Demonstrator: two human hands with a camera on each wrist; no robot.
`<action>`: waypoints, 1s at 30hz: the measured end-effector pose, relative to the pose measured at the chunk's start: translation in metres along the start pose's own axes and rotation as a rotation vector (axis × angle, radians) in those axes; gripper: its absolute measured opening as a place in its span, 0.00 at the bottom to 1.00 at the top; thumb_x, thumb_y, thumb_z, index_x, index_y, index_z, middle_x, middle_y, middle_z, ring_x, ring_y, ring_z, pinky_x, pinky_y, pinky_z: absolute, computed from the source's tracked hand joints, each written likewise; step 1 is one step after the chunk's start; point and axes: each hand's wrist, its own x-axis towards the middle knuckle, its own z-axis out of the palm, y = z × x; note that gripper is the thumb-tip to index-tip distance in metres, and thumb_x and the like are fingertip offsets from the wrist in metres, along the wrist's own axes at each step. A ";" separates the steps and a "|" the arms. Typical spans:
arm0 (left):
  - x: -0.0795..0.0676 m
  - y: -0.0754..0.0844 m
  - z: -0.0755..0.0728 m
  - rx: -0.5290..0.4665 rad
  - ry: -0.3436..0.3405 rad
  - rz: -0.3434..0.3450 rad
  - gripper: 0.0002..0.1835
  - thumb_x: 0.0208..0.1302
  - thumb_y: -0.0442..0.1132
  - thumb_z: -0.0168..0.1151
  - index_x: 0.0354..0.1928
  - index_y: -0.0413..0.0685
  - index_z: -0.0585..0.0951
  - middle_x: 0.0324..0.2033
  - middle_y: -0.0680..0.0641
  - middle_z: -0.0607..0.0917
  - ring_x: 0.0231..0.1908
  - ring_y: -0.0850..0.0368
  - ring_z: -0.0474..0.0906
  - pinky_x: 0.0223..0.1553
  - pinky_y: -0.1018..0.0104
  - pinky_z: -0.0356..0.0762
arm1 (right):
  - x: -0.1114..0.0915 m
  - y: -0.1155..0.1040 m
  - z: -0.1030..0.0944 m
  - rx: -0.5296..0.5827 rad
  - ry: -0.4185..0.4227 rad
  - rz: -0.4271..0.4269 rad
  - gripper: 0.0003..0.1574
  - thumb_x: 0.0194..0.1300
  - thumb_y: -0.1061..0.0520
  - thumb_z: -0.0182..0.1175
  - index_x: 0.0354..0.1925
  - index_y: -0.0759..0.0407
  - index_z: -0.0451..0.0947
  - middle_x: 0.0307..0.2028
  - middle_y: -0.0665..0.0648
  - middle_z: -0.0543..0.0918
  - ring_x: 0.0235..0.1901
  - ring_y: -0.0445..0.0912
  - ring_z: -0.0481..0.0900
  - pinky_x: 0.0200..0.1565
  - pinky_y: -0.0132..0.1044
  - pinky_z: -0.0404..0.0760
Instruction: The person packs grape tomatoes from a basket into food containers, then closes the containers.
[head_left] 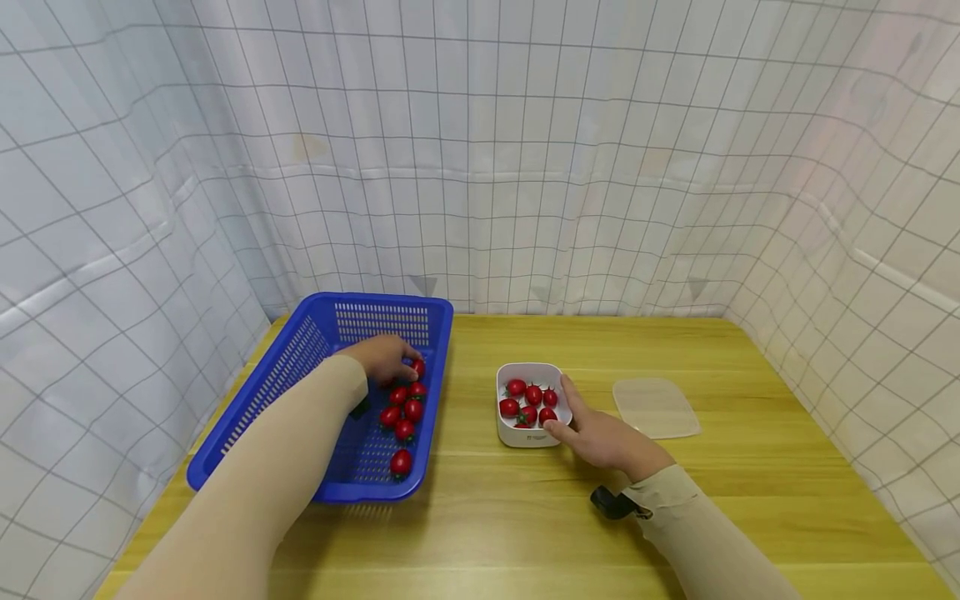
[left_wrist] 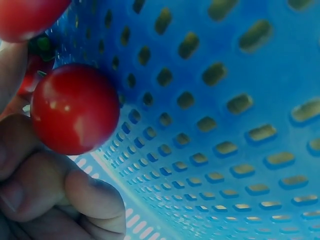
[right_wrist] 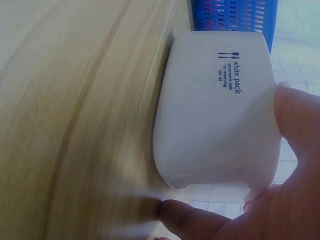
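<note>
Inside the blue basket (head_left: 438, 392), my left hand (head_left: 384, 358) reaches to the right side and holds a red cherry tomato (head_left: 417, 368) at its fingertips. Up close in the left wrist view, curled fingers lie against a round cherry tomato (left_wrist: 75, 109), with others beside it. Several more cherry tomatoes (head_left: 405, 430) lie along that side of the basket. A white food container (head_left: 525, 437) stands upright on the table with several cherry tomatoes (head_left: 528, 415) in it. My right hand (head_left: 603, 437) grips its right side, thumb on the rim; printed lettering shows on its wall (right_wrist: 220, 115).
To the right of the container a translucent lid (head_left: 655, 407) lies flat on the wooden table (head_left: 480, 525). White gridded curtains (head_left: 487, 167) enclose the table at the back and both sides. A black wrist camera (head_left: 611, 502) sits below my right wrist.
</note>
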 end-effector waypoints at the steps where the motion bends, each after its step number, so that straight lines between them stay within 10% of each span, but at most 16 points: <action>1: 0.000 0.000 0.000 0.000 0.000 0.001 0.25 0.75 0.48 0.65 0.70 0.48 0.80 0.59 0.42 0.86 0.49 0.51 0.81 0.71 0.43 0.74 | 0.000 0.000 0.000 0.000 0.001 0.000 0.61 0.79 0.27 0.47 0.85 0.53 0.25 0.72 0.72 0.73 0.67 0.65 0.78 0.72 0.61 0.72; 15: 0.003 0.003 -0.005 0.079 0.004 0.041 0.24 0.75 0.47 0.65 0.68 0.47 0.81 0.53 0.43 0.88 0.50 0.50 0.84 0.68 0.43 0.77 | 0.000 0.000 0.000 0.008 -0.002 -0.002 0.62 0.78 0.26 0.47 0.85 0.52 0.25 0.73 0.72 0.71 0.68 0.65 0.77 0.73 0.61 0.70; 30: -0.007 0.008 -0.039 0.060 0.181 0.169 0.22 0.77 0.46 0.62 0.66 0.44 0.82 0.58 0.41 0.87 0.60 0.43 0.83 0.69 0.42 0.75 | 0.003 0.000 0.001 -0.016 0.004 -0.001 0.62 0.78 0.25 0.45 0.85 0.52 0.25 0.70 0.72 0.75 0.66 0.64 0.79 0.71 0.60 0.73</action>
